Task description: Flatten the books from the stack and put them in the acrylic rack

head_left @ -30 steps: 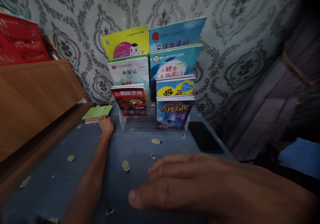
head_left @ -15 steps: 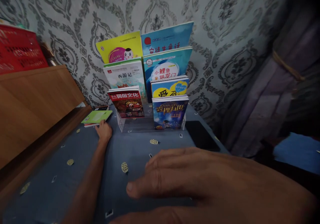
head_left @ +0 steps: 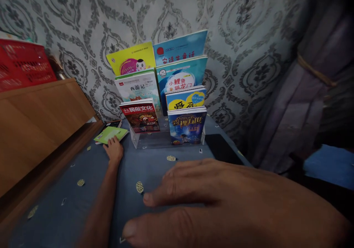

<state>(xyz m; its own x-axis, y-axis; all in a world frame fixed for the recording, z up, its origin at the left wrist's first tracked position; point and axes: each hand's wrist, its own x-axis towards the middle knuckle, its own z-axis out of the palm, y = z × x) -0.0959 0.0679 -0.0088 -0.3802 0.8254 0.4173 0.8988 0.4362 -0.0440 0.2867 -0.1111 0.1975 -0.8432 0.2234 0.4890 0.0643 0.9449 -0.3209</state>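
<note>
My left hand (head_left: 113, 150) reaches far across the blue patterned cloth (head_left: 69, 200), its fingers curled on the near edge of a thin green booklet (head_left: 110, 134). The booklet's near edge looks lifted off a small stack beneath it. A clear tiered book stand (head_left: 163, 139) sits just right of that hand, filled with several picture books; a red-covered one (head_left: 141, 115) stands at its front left. My right hand (head_left: 221, 203) hovers large and close to the camera, fingers stretched out flat, holding nothing.
A black phone (head_left: 221, 148) lies flat to the right of the stand. A wooden headboard (head_left: 35, 119) runs along the left, with a red box (head_left: 23, 63) on top. Patterned wallpaper is behind, a tied curtain (head_left: 312, 78) at right.
My left hand has closed on the green booklet's edge and pulled it slightly nearer and to the right. My right hand has drifted left and closer, its thumb now showing.
</note>
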